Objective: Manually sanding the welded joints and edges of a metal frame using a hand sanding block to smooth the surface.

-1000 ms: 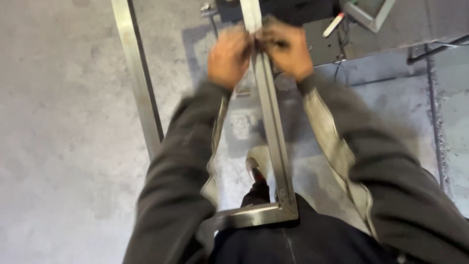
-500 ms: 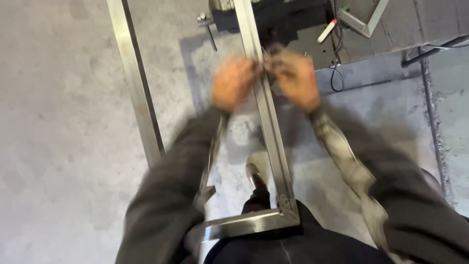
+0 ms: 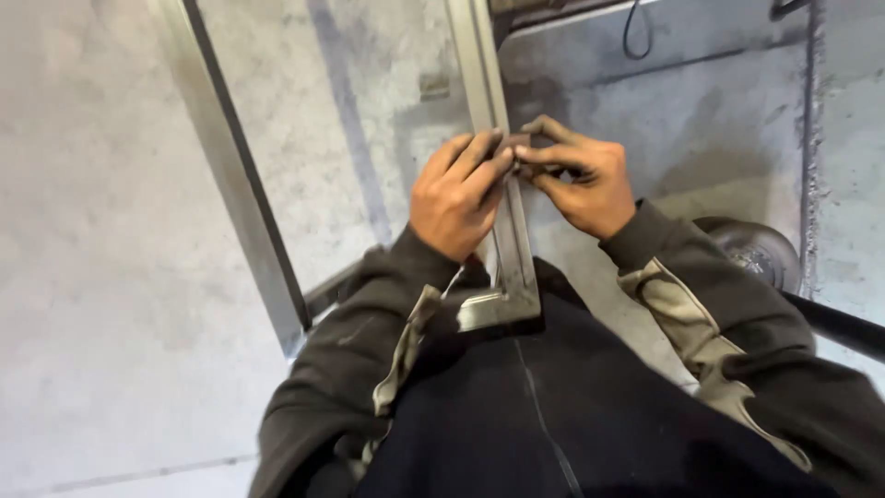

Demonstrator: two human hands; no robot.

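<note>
1. Steel frame (image 3: 513, 267), rectangular tube, rises from the person's lap across a concrete floor (image 3: 111, 277).
2. Left hand (image 3: 458, 194) fingers curled onto the near bar.
3. Right hand (image 3: 579, 175) pinches a small dark piece (image 3: 522, 155) against it; kind unclear.

**Steel frame, near corner against your body**

You have a metal frame (image 3: 502, 231) of dull grey, flat-sided bar. One long bar runs away from you up the middle of the view; its near end meets a short cross bar in a mitred corner, bright at the joint, close against your dark jacket. A second long bar lies parallel to your left, over the concrete floor.
</note>
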